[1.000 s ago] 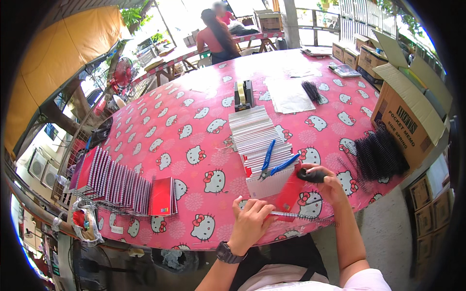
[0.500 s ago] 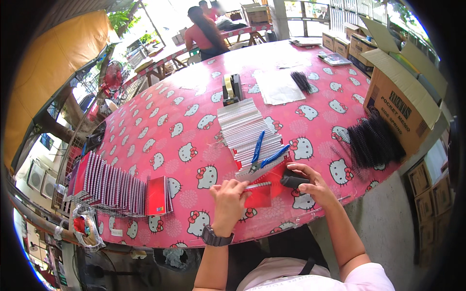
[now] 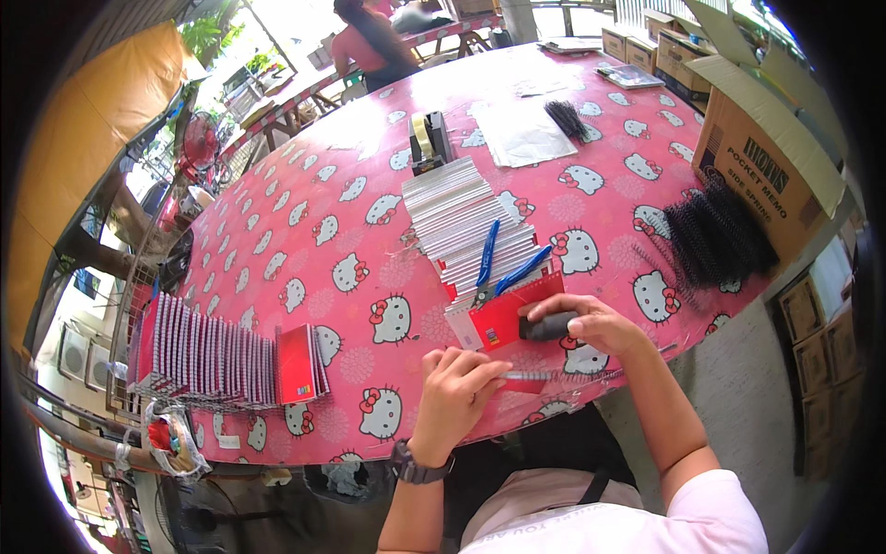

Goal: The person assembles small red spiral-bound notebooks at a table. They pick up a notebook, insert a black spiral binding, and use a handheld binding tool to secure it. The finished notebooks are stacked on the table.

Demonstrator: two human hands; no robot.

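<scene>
My left hand (image 3: pixel 457 392), a dark watch on its wrist, pinches a small red notebook (image 3: pixel 526 386) by its spine near the table's front edge. A thin spiral coil (image 3: pixel 591 376) runs along that spine and sticks out to the right. My right hand (image 3: pixel 595 325) is closed around a short black cylindrical piece (image 3: pixel 546 327), its kind unclear. Beneath this lies a red punched notebook cover (image 3: pixel 508 319). Just beyond, blue-handled pliers (image 3: pixel 498 272) rest on a long row of unbound white page blocks (image 3: pixel 461 208).
Finished spiral notebooks (image 3: pixel 212 360) stand in a row at left. Black coils (image 3: pixel 715 235) are heaped at right beside an open cardboard box (image 3: pixel 766 157). A tape dispenser (image 3: pixel 429 143), white sheets (image 3: pixel 521 134) and more coils (image 3: pixel 565 120) lie farther back. Another person (image 3: pixel 369 46) sits beyond.
My left hand has moved right and slightly down with the notebook, apart from the red cover. The coil now extends well past the spine's right end. My right hand has shifted up slightly.
</scene>
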